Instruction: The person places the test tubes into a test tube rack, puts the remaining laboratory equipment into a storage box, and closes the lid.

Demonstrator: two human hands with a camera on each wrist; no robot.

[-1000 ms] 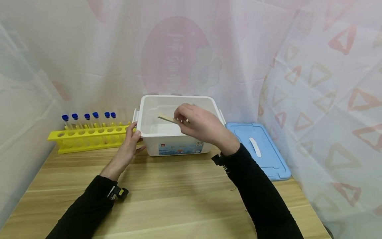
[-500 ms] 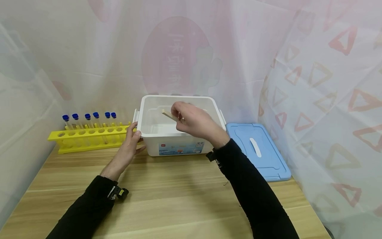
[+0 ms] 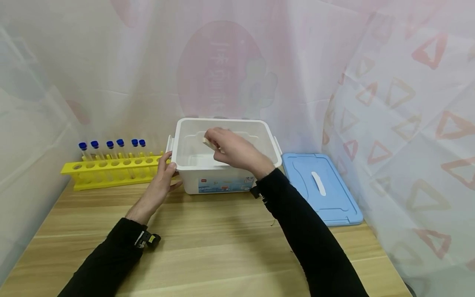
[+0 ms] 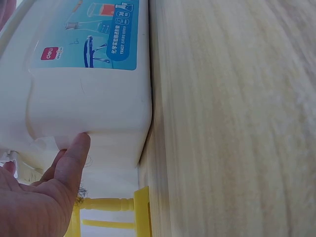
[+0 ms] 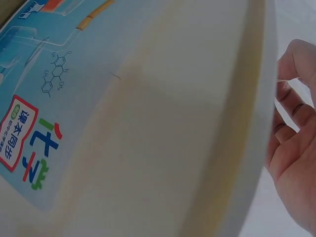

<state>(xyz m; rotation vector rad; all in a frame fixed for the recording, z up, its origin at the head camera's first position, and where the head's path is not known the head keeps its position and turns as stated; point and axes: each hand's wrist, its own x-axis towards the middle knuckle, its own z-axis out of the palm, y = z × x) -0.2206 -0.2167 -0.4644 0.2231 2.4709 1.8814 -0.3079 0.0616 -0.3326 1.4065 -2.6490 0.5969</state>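
Observation:
A white plastic box (image 3: 190, 180) with a blue picture label on its front stands lidless at the back of the table. My right hand (image 3: 239, 153) is over its opening, pinching a pale, flat, wooden-looking stick (image 3: 209, 143) whose far end points left. In the right wrist view the right hand (image 5: 298, 143) shows beyond the box wall, which hides part of it. At the box's left front corner rests my left hand (image 3: 157, 185), its thumb up by the rim. The left wrist view has its fingers (image 4: 74, 158) extended against the box's side.
To the left, a yellow rack (image 3: 111, 171) holds several test tubes with blue caps (image 3: 110, 144), its right end by my left hand. A blue lid (image 3: 334, 202) with a white handle lies right of the box. Patterned cloth (image 3: 222, 62) hangs behind.
My right hand has moved left and slightly down over the box with the stick, and less of the stick shows now. My left hand stays on the box's corner.

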